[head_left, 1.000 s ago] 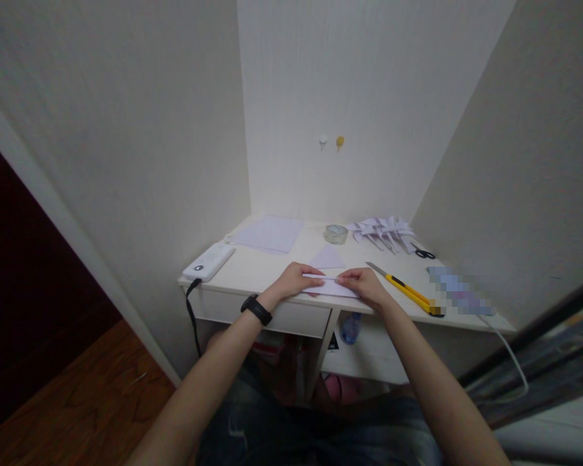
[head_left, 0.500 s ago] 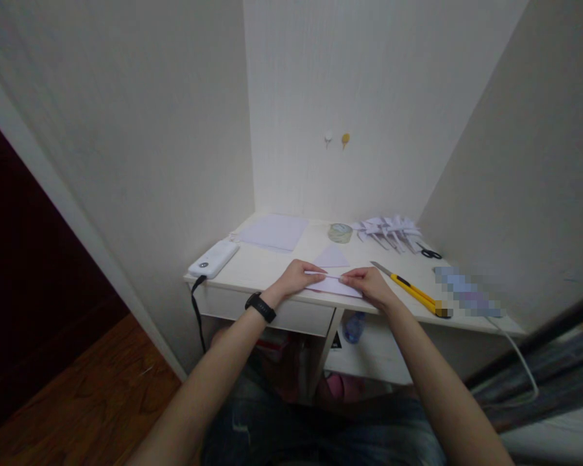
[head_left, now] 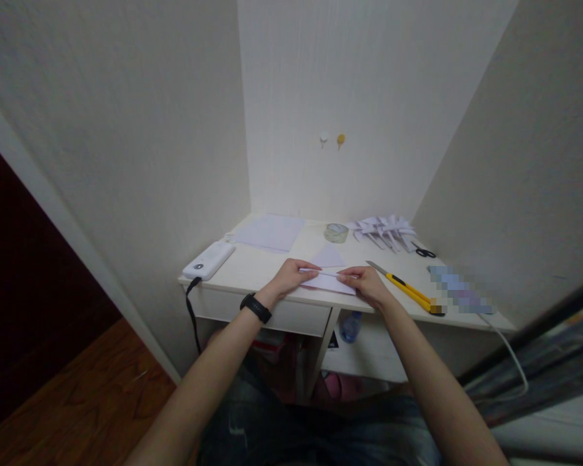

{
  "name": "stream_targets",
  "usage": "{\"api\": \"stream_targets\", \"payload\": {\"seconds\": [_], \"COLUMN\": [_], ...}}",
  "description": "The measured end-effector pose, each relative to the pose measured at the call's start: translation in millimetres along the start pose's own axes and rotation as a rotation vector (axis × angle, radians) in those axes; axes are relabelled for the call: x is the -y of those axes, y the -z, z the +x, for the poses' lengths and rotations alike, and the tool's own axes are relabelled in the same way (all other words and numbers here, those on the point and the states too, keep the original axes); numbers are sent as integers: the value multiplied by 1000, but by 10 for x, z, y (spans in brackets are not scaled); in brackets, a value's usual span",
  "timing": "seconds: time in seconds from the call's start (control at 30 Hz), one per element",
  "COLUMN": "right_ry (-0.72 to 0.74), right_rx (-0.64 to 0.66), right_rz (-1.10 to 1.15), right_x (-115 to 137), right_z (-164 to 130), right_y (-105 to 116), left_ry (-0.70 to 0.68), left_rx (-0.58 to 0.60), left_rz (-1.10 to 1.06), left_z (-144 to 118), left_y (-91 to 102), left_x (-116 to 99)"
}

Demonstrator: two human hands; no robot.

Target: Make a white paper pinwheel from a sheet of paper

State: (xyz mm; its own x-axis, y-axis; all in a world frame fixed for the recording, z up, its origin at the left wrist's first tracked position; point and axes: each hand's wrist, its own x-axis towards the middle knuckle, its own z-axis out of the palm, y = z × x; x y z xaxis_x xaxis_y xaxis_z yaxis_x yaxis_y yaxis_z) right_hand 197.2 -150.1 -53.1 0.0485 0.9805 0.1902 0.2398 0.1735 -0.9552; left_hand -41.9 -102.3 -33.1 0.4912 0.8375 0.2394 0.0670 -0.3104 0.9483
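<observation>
A folded sheet of white paper (head_left: 329, 283) lies at the front edge of the white desk (head_left: 252, 266). My left hand (head_left: 294, 276) pinches its left end between thumb and fingers. At the right end, my right hand (head_left: 363, 283) grips the same sheet in a similar pinch. Just beyond the fingers, a triangular piece of paper (head_left: 328, 256) rests flat. To the right of my right hand lies a yellow utility knife (head_left: 408, 292) with its blade out.
Toward the back are a paper stack (head_left: 271, 232), a tape roll (head_left: 337, 233), a pile of folded paper pieces (head_left: 386, 232) and black scissors (head_left: 424, 252). A white device (head_left: 208, 260) with a black cable sits left. A blurred-out phone-like object (head_left: 459, 289) lies right. Walls enclose the desk.
The whole view has shifted slightly, with things appearing a little further left. Both hands keep hold of the folded paper, and its near flap shows a little differently.
</observation>
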Motion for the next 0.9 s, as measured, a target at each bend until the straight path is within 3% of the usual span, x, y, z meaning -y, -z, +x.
{"api": "stream_targets", "payload": {"seconds": [0.3, 0.9], "right_ry": [-30, -36], "right_rx": [32, -11], "right_rz": [203, 213], "right_x": [-52, -34], "right_z": [45, 32], "right_y": [-17, -3], "left_ry": [95, 101], "left_rx": [16, 12], "left_rz": [-314, -298], "left_z": [25, 24], "left_y": [-33, -26], "left_x": [14, 14]}}
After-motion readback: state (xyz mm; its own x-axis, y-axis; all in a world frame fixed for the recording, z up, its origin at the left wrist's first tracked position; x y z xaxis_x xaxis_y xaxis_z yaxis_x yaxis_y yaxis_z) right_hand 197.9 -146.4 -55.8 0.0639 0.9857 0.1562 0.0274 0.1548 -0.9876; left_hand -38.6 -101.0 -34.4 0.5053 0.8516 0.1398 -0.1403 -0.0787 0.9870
